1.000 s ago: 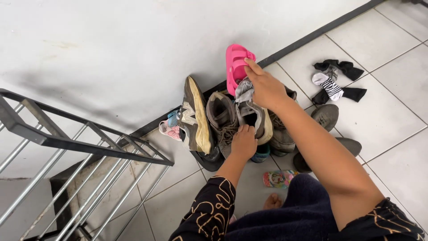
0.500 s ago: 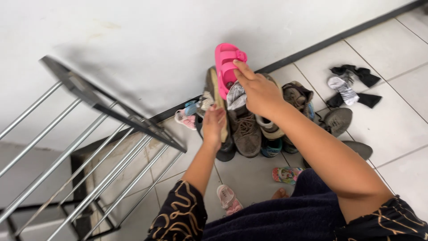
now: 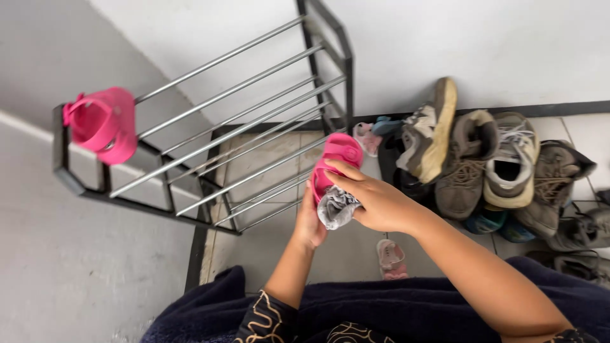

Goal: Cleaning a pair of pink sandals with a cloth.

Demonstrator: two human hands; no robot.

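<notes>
While the right hand (image 3: 381, 204) curls its fingers (image 3: 346, 170) over a bright pink sandal (image 3: 335, 159) and a crumpled grey sock (image 3: 337, 208), pinning both in a closed grip, the left hand (image 3: 309, 222) sits just behind them, its fingers mostly hidden, so whether it clasps the sandal or only steadies it cannot be told. Sandal and sock are held in the air above the tiled floor (image 3: 273, 165), in front of a metal shoe rack (image 3: 241, 121) of silver bars in a black frame, close to its lower bars. A second pink sandal (image 3: 101, 124) sits at the far left end of the rack's top tier, well apart from the hands. To the right of the hands a row of worn shoes stands against the white wall (image 3: 483, 44): a grey and tan sneaker (image 3: 429, 130) tipped on its side, a brown laced shoe (image 3: 467, 162), a cream and grey sneaker (image 3: 511, 165) and a brown boot (image 3: 556, 184), all touching one another. A small pale pink child's sandal (image 3: 367, 136) lies at the wall near the tipped sneaker, and another small pink sandal (image 3: 391, 259) lies on the floor just below the right wrist. Dark blue cloth (image 3: 406, 314) covers the person's lap at the bottom edge.
</notes>
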